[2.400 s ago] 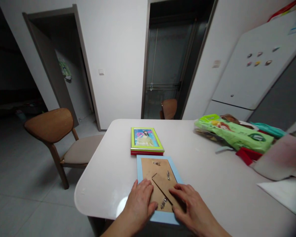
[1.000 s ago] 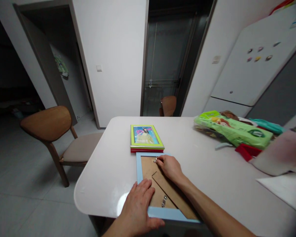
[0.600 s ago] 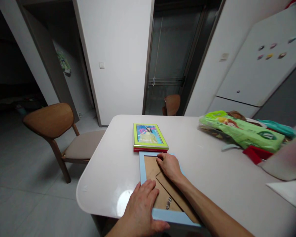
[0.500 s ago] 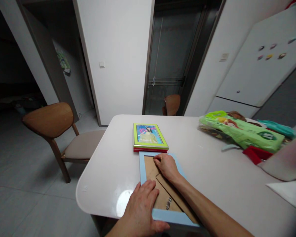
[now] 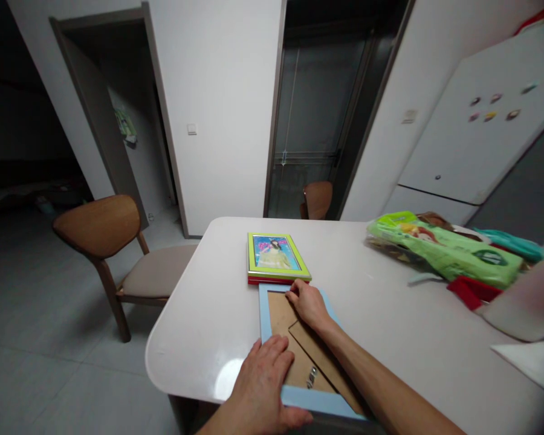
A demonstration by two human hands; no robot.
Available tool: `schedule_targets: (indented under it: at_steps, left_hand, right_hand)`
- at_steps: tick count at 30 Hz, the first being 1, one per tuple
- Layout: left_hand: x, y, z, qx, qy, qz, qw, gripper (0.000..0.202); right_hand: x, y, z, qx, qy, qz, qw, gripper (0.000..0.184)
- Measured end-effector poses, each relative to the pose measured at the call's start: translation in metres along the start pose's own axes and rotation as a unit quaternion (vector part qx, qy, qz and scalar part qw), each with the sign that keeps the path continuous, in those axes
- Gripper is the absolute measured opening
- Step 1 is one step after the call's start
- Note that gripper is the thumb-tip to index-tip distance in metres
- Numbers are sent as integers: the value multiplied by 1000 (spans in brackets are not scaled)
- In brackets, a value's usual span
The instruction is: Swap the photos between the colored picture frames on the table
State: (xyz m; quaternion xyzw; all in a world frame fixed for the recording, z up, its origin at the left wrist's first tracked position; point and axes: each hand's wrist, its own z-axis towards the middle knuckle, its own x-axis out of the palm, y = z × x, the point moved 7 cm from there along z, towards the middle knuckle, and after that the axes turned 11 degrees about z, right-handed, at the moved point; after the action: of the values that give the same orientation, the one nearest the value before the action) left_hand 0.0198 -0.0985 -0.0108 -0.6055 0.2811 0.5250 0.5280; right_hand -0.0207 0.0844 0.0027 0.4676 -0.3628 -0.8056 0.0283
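A light-blue picture frame (image 5: 265, 311) lies face down at the table's near edge, its brown backing board (image 5: 278, 314) and stand leg (image 5: 317, 350) showing. A small metal hinge (image 5: 312, 377) sits near the low end of the leg. My left hand (image 5: 267, 377) grips the frame's near left corner, fingers over the left side and thumb along the near edge. At the far end of the backing, my right hand (image 5: 307, 302) has thumb and fingertips pinched together; what is between them is hidden. Just beyond lies a green picture frame (image 5: 278, 254) with a picture of a figure in a dress, stacked on a red one (image 5: 272, 280).
On the right of the white table (image 5: 199, 314) lie a green plastic packet (image 5: 453, 244), a red item (image 5: 474, 291) and a white sheet (image 5: 530, 362). A wooden chair (image 5: 104, 226) stands left of the table, another chair (image 5: 317, 199) behind it.
The view has shifted slightly, so everything sits a little lower. Both hands keep nearly the same places on the blue frame.
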Motion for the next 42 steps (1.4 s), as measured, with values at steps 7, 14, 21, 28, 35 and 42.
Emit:
schedule_targets:
  at_steps: [7,14,21,28,35,42]
  left_hand:
    - [-6,7,-6,-37,-46,-40,997,86]
    - [-3,10,-6,-42,-66,-52,996,100]
    - [-4,10,-4,-45,-80,-57,994,104]
    - [-5,10,-4,-51,-74,-63,994,103]
    - [-6,10,-3,-47,-76,-58,994,104]
    - [-8,7,-5,-25,-74,-43,996,95]
  right_hand:
    - [-20,25,-43,-54,80,72,993,24]
    - [0,63,-96,-165,176,12,970,21]
    - [1,66,-90,-150,166,-18,975,23]
    - [6,65,-84,-91,138,-48,985,17]
    - [9,64,-80,-82,153,-1,985,17]
    - [-37,43,-108,-139,167,76,973,23]
